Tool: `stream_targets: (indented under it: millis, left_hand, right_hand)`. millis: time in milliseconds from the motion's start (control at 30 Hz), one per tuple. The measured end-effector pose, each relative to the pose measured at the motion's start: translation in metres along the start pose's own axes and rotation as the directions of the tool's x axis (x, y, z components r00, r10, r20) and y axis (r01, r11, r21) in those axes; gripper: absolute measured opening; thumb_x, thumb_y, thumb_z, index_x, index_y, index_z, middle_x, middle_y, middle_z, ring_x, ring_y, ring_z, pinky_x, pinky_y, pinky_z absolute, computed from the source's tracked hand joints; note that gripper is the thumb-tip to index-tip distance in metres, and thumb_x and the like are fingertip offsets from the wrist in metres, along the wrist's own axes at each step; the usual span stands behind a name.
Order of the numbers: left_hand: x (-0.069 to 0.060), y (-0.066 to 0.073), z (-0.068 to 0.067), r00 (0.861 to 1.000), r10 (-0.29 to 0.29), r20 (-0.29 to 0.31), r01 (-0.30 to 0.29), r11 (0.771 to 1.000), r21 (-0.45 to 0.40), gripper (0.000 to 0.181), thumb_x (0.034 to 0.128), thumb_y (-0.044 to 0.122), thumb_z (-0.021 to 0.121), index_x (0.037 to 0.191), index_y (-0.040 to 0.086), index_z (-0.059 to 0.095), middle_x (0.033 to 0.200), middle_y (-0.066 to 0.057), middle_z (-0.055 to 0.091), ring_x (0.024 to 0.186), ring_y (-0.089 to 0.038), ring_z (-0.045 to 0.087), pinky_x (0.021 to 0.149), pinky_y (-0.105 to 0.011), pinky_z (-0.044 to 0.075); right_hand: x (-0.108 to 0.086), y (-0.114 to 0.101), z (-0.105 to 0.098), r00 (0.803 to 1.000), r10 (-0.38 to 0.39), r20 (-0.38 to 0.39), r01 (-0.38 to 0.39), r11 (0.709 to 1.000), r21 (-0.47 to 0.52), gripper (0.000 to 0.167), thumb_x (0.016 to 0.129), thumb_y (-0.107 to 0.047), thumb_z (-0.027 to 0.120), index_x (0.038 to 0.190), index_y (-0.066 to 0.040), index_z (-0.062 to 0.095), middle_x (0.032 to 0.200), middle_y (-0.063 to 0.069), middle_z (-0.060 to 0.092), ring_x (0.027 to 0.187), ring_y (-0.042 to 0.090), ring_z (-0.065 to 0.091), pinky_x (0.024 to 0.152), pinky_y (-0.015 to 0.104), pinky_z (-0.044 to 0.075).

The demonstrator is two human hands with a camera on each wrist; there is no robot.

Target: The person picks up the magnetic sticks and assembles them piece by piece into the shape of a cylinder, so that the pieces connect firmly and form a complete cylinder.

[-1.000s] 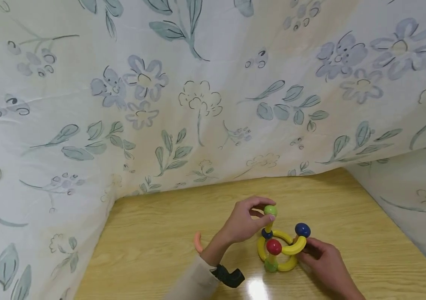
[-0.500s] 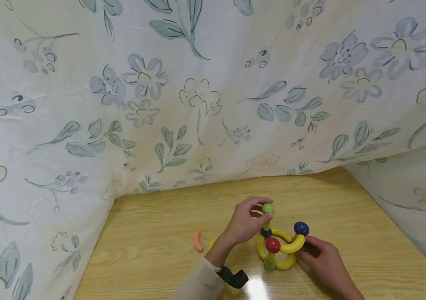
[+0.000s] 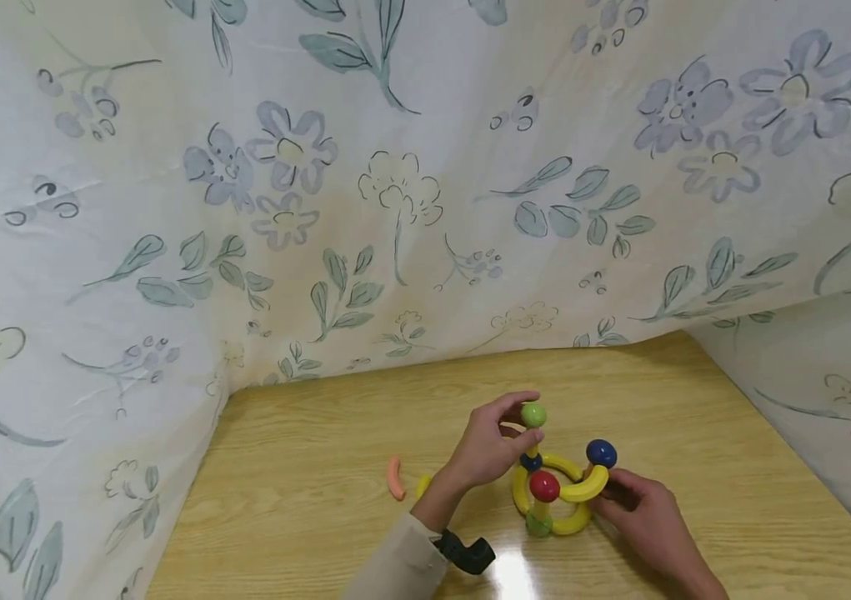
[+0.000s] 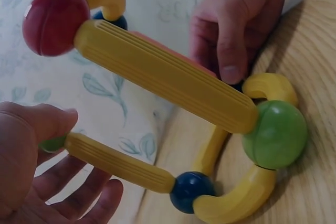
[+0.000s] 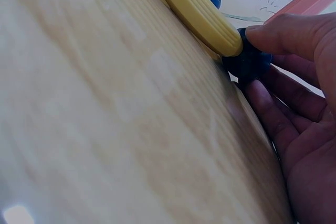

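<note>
A construction toy of balls and sticks stands on the table, its base a ring of curved yellow sticks (image 3: 575,524). My left hand (image 3: 488,448) pinches the light green ball (image 3: 533,415) on top of an upright yellow stick (image 4: 121,162). At the ring's right side my right hand (image 3: 646,515) holds a dark blue base ball (image 5: 247,62) between thumb and fingers. A thicker yellow stick (image 4: 163,74) rises from a green base ball (image 4: 275,135) to a red ball (image 3: 544,486). From the red ball, a curved yellow stick (image 3: 584,487) reaches an upper blue ball (image 3: 601,453).
Left of the left forearm lie a coral curved stick (image 3: 394,477) and a yellow piece (image 3: 422,486), partly covered by the arm. A black wrist device (image 3: 464,553) sits on the left wrist. Floral cloth (image 3: 395,250) hangs around the wooden table (image 3: 305,450).
My left forearm has shifted slightly right, uncovering the yellow piece and more of the coral stick. Both hands keep their holds, and the toy looks the same.
</note>
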State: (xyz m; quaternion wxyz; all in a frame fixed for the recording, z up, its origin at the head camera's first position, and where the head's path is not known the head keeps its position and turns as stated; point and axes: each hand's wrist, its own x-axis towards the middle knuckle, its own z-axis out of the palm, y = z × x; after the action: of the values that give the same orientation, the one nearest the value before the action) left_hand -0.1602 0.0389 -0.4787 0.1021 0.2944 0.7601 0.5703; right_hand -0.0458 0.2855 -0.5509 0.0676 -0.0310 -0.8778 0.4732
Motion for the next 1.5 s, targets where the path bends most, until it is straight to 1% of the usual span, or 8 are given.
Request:
stream_targets:
  millis: [200, 367, 567, 733, 900, 1100, 1233, 1500]
  left_hand:
    - [-0.006, -0.006, 0.003, 0.997, -0.083, 0.004, 0.083, 0.997, 0.01, 0.051, 0.1032, 0.02, 0.077, 0.152, 0.016, 0.062, 0.131, -0.002, 0.074, 0.117, -0.008, 0.07, 0.096, -0.021, 0.06]
    - [-0.012, -0.019, 0.009, 0.979, -0.199, 0.051, 0.195, 0.978, 0.078, 0.049, 0.1013, 0.016, 0.079, 0.148, 0.012, 0.066, 0.132, -0.004, 0.074, 0.12, -0.016, 0.072, 0.095, -0.023, 0.061]
    - [-0.017, -0.034, 0.016, 0.963, -0.26, 0.065, 0.25, 0.959, 0.135, 0.035, 0.1, 0.009, 0.08, 0.135, 0.008, 0.074, 0.122, -0.003, 0.078, 0.105, -0.01, 0.074, 0.087, -0.023, 0.061]
    - [-0.021, -0.043, 0.021, 0.965, -0.261, 0.031, 0.255, 0.958, 0.129, 0.031, 0.1, 0.005, 0.078, 0.131, 0.006, 0.075, 0.11, 0.001, 0.078, 0.09, -0.001, 0.068, 0.078, -0.019, 0.059]
    - [-0.026, -0.044, 0.023, 0.972, -0.234, 0.023, 0.228, 0.963, 0.144, 0.032, 0.1, 0.005, 0.078, 0.132, 0.005, 0.074, 0.115, -0.001, 0.076, 0.085, 0.001, 0.065, 0.072, -0.018, 0.058]
    - [-0.037, -0.041, 0.022, 0.981, -0.185, -0.051, 0.192, 0.955, 0.228, 0.032, 0.0975, 0.003, 0.079, 0.129, 0.003, 0.074, 0.113, -0.003, 0.076, 0.081, 0.002, 0.061, 0.069, -0.016, 0.055]
    - [-0.047, -0.041, 0.02, 0.977, -0.159, -0.143, 0.197, 0.929, 0.314, 0.03, 0.0942, 0.006, 0.082, 0.123, 0.004, 0.076, 0.108, -0.003, 0.074, 0.088, -0.001, 0.061, 0.074, -0.018, 0.054]
    - [-0.064, -0.039, 0.013, 0.956, -0.128, -0.265, 0.226, 0.897, 0.381, 0.029, 0.0882, 0.009, 0.085, 0.115, 0.001, 0.078, 0.101, -0.004, 0.075, 0.092, -0.008, 0.066, 0.077, -0.023, 0.055]
  right_hand:
    - [-0.001, 0.0, -0.001, 1.0, -0.014, -0.002, 0.014, 1.0, 0.008, 0.038, 0.091, -0.01, 0.089, 0.127, -0.005, 0.079, 0.12, 0.01, 0.082, 0.101, -0.005, 0.071, 0.088, 0.018, 0.06]
    - [-0.003, 0.002, -0.002, 0.999, -0.032, -0.002, 0.032, 0.999, 0.025, 0.037, 0.091, -0.008, 0.089, 0.127, -0.004, 0.078, 0.119, 0.011, 0.082, 0.101, -0.006, 0.071, 0.086, 0.017, 0.06]
    - [-0.003, 0.004, -0.002, 1.0, -0.019, 0.01, 0.019, 1.0, 0.022, 0.039, 0.092, -0.011, 0.089, 0.129, -0.004, 0.078, 0.121, 0.011, 0.082, 0.102, -0.006, 0.07, 0.088, 0.017, 0.059]
    - [-0.002, 0.003, -0.001, 0.999, 0.035, 0.018, -0.035, 0.999, -0.019, 0.042, 0.092, -0.015, 0.09, 0.129, -0.003, 0.078, 0.123, 0.012, 0.082, 0.102, -0.004, 0.071, 0.089, 0.017, 0.058]
    - [-0.001, -0.002, -0.002, 0.998, 0.066, 0.022, -0.064, 0.994, -0.084, 0.042, 0.092, -0.02, 0.09, 0.13, -0.006, 0.078, 0.126, 0.012, 0.081, 0.107, 0.008, 0.075, 0.089, 0.019, 0.059]
    - [0.01, -0.008, 0.0, 1.0, 0.008, 0.029, -0.003, 0.989, -0.15, 0.037, 0.094, -0.017, 0.087, 0.129, -0.007, 0.079, 0.129, 0.014, 0.08, 0.125, 0.037, 0.074, 0.102, 0.046, 0.062]
    - [0.021, -0.013, 0.007, 0.999, -0.002, 0.036, 0.007, 0.991, -0.131, 0.034, 0.096, -0.017, 0.086, 0.128, -0.007, 0.08, 0.13, 0.017, 0.079, 0.128, 0.042, 0.072, 0.107, 0.06, 0.056]
    - [0.032, -0.02, 0.02, 0.999, -0.019, 0.033, 0.023, 0.993, -0.117, 0.033, 0.095, -0.014, 0.086, 0.126, -0.004, 0.08, 0.125, 0.019, 0.08, 0.121, 0.039, 0.075, 0.104, 0.058, 0.059]
